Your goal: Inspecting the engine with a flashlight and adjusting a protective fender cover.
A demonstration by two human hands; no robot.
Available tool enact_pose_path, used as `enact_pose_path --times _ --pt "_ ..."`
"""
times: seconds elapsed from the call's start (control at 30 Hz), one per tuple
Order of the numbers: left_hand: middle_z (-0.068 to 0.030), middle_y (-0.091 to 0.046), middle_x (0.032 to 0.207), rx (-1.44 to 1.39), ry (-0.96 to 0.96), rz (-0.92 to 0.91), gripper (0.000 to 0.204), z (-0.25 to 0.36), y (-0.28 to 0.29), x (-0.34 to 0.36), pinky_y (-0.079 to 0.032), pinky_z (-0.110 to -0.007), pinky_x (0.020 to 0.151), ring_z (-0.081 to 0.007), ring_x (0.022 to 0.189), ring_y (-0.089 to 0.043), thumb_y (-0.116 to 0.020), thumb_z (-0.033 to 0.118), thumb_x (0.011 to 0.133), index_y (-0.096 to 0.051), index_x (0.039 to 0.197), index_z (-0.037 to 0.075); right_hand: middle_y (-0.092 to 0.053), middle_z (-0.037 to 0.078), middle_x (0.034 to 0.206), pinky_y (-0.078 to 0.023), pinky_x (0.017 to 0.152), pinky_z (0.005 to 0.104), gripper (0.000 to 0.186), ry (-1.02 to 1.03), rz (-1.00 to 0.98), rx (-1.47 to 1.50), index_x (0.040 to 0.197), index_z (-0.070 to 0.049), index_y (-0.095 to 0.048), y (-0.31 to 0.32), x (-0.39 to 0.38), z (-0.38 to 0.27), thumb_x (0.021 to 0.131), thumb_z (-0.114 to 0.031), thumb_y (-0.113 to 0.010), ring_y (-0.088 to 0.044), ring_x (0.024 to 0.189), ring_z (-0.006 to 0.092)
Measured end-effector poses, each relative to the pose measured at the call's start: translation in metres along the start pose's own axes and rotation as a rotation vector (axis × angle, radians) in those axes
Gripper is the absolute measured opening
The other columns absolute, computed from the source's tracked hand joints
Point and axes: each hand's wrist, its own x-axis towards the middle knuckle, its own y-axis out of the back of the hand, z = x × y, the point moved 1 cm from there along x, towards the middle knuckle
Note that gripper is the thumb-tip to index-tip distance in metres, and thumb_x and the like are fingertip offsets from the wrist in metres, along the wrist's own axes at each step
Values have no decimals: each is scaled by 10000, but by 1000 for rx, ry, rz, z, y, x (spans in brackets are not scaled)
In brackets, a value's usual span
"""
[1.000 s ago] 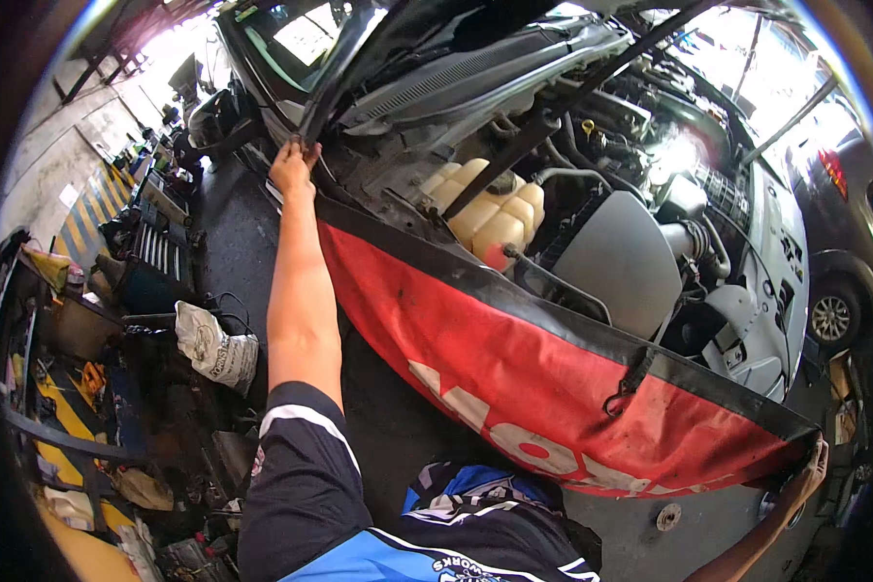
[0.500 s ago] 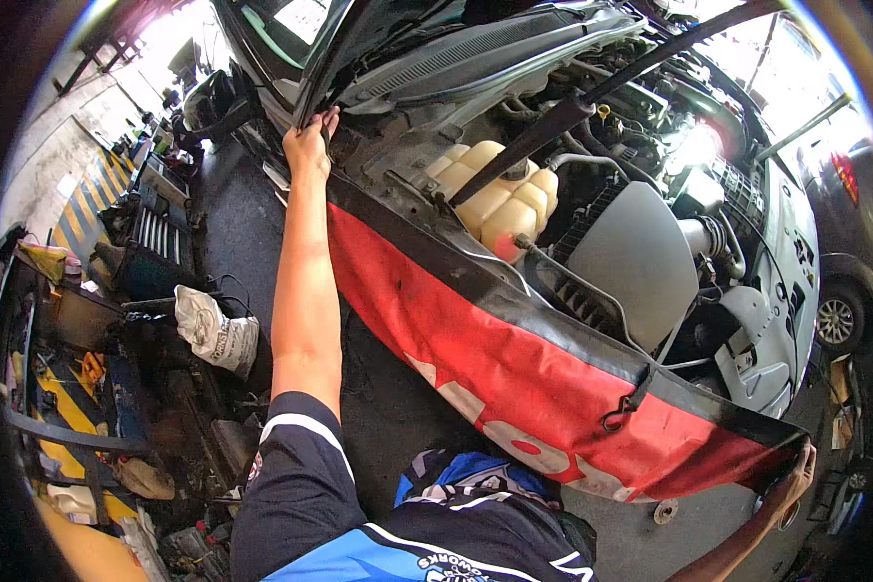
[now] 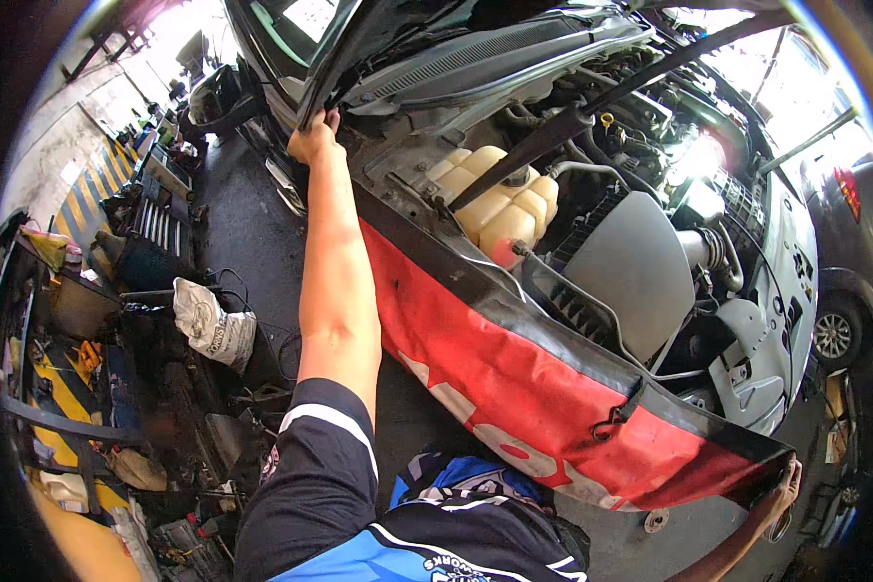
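Observation:
A red fender cover with a black upper band hangs along the near side of a dark car whose hood is up. My left hand reaches up to the cover's far left end, below the rear corner of the hood. Its fingers are curled closed there, though partly hidden. At the opposite end, my right hand pinches the cover's lower right corner. A black hook on a strap lies against the red face. Behind the cover are a cream coolant tank and a grey air filter box.
A black strut slants over the engine bay. To the left stand a white sack and cluttered tools and parts on the floor. A round metal disc lies near the cover's bottom edge. Another car is parked at right.
My left forearm has swung to the right, its hand staying by the hood's corner. My right hand and the cover's corner have shifted slightly left and down.

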Motion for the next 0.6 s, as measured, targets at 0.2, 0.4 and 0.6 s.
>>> enact_pose_path --times 0.2,0.4,0.6 --pt "-192 -707 810 218 -56 79 137 -5 -10 17 -513 -293 371 -265 529 -684 -706 -86 788 -631 901 -106 -529 -58 777 -370 628 228 281 76 60 16 909 -70 -627 -13 7 10 1037 -302 -534 -431 687 56" --pt "-185 -701 843 71 -61 -71 180 -5 12 15 -578 -330 449 -274 585 -690 -682 -108 816 -613 982 -119 -544 -68 769 -375 631 220 264 56 7 42 861 -80 -611 -10 10 12 1025 -282 -571 -444 692 44" --pt "-212 -696 948 -66 343 -247 130 -6 23 43 -637 -328 605 -268 715 -709 -610 -67 893 -600 1018 -103 -561 -70 745 -380 593 217 258 -12 7 139 854 -89 -625 -7 1 10 1022 -281 -591 -466 661 35"
